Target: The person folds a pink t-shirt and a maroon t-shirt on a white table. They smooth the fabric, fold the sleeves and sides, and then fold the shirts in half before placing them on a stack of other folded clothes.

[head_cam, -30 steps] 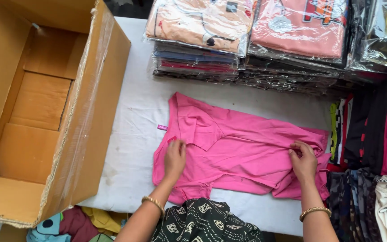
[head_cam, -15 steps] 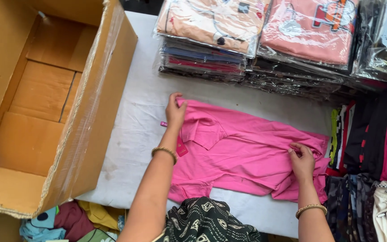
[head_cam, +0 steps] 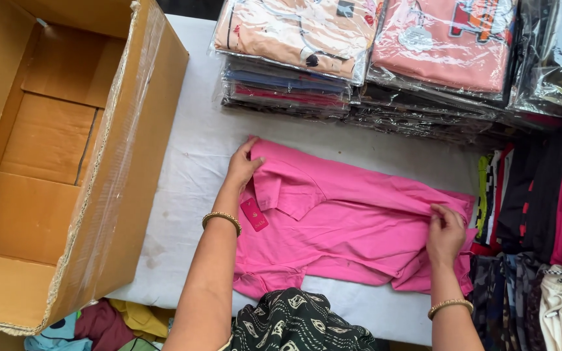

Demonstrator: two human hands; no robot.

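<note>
Pink collared shirt (head_cam: 352,224) is your landmark. It lies flat on the white table cover (head_cam: 196,149), collar end to your left, hem end to your right, one long edge already folded over.

Your left hand (head_cam: 242,166) sits at the shirt's collar corner, fingers close together and curled onto the cloth edge; whether they pinch it or only press it down I can't tell. Your right hand (head_cam: 445,233) is at the shirt's hem end, thumb and fingers nipping a fold of fabric.

Handling, my read: thin knit, light, limp. It won't hold shape if lifted by one point; expect sag and creep in the folds. Low slip on the cloth cover, so it should drag rather than slide. Not fragile. Best grip points look like the shoulder seam by the collar and the matching hem corner, taken together, keeping the cloth taut between both hands. Mind the red hang tag (head_cam: 254,214) dangling just below the collar; it can snag or get folded in.

Around the shirt: open cardboard box (head_cam: 66,162) well to its left, beyond the collar end. Stacks of bagged garments (head_cam: 372,58) just past its far edge. Loose dark clothing (head_cam: 528,214) right at the hem end, touching or nearly so.
</note>
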